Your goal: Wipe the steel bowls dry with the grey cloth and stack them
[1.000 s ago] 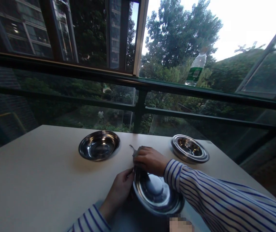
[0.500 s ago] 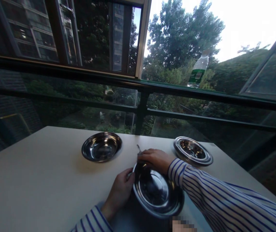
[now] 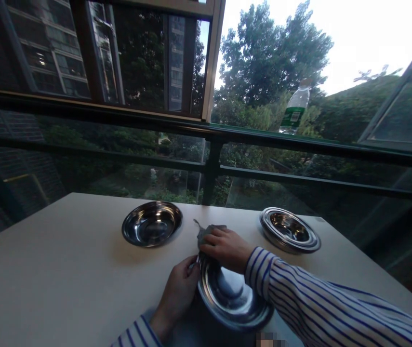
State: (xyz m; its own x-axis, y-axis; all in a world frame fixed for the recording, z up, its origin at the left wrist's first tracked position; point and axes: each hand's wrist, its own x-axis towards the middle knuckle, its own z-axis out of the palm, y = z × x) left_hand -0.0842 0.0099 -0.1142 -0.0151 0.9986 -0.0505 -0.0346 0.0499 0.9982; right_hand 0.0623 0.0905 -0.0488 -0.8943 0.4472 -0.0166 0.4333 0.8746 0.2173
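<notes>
A shiny metal bowl [image 3: 232,299] is held tilted over the near edge of the table. My left hand [image 3: 180,284] pinches its left rim between thumb and fingers. At the bowl's far rim, my right hand [image 3: 227,248] is closed over a grey cloth [image 3: 206,233], pressing it against the rim. A thin loop or tail of the cloth sticks out at its upper left. My right hand and striped sleeve cover part of the bowl's far and right side.
Another metal bowl [image 3: 151,226] stands at the table's back left. Stacked metal bowls [image 3: 288,231] sit at the back right of the white table [image 3: 64,270]. Beyond runs a dark railing [image 3: 148,123], with a green-labelled plastic bottle [image 3: 294,115] upright on it.
My right hand has shifted slightly left along the far rim, and more of the grey cloth now shows. My left hand keeps its grip on the bowl.
</notes>
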